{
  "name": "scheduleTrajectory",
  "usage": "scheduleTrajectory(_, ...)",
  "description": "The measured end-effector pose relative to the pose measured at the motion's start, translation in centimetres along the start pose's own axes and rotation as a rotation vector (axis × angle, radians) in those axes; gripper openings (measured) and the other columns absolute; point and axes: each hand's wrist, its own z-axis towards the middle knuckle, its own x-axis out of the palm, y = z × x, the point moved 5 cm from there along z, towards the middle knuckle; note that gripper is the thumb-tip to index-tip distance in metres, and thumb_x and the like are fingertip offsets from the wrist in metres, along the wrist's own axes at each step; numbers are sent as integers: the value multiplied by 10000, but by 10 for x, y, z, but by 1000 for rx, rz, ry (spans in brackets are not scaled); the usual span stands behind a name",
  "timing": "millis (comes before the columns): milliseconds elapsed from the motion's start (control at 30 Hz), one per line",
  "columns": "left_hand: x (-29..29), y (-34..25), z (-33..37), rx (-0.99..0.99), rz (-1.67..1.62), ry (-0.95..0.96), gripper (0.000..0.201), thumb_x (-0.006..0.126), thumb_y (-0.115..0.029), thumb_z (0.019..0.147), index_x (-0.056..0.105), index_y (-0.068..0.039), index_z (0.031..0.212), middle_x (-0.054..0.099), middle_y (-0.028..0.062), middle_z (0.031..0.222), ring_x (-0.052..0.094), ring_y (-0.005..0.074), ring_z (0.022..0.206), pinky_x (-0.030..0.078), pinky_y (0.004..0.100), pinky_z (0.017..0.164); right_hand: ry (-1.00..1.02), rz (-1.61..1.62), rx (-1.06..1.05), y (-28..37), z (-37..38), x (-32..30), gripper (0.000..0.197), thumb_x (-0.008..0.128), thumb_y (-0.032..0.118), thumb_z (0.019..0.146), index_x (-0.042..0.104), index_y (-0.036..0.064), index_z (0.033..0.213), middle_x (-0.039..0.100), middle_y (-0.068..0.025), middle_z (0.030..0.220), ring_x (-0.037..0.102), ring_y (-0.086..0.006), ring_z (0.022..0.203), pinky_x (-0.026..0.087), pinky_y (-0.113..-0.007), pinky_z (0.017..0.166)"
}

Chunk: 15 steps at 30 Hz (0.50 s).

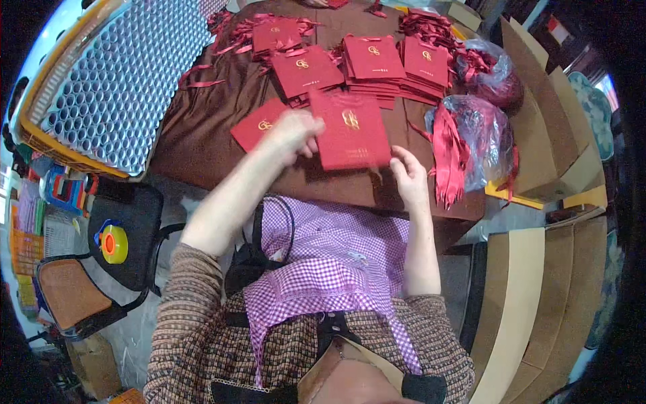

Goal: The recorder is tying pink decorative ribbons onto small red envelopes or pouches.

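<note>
Over the near part of the table I hold up a flat red gift bag (353, 138) with a gold emblem. My left hand (296, 135) is closed at its left edge, fingers curled. At the lower right corner, the thumb and fingers of my right hand (410, 176) pinch the bag. Another red bag (259, 126) lies flat, partly behind my left hand. Just beyond are stacks of similar red bags (306, 73), some with ribbon handles. Right of my right hand lies a bundle of red ribbons (449, 151) beside clear plastic wrapping (494, 145).
A brown cloth (202, 145) covers the table. At the left stands a large yellow-edged tray (111, 81) of silvery tubes. Open cardboard boxes (558, 138) line the right side. A roll of yellow tape (114, 244) rests on a black chair (134, 215). Another person's hand (315, 3) shows at the far edge.
</note>
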Motion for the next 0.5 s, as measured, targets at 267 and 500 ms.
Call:
scheduleTrajectory(267, -132, -162, 82, 281, -178, -340, 127, 580, -149, 877, 562, -40, 814, 551, 41, 675, 526, 154, 530, 446, 276, 433, 61, 2, -158, -4, 29, 32, 246, 554, 93, 859, 611, -25, 1067, 661, -93, 979, 607, -159, 933, 468, -284, 840)
scheduleTrajectory(500, -140, -50, 169, -101, 73, -254, 101, 586, -130, 848, 580, -36, 810, 535, 38, 606, 496, 149, 450, 417, 299, 367, 194, -183, -287, 1, 33, 62, 202, 565, 55, 838, 603, -44, 1010, 626, -165, 1037, 611, -263, 980, 479, -325, 846)
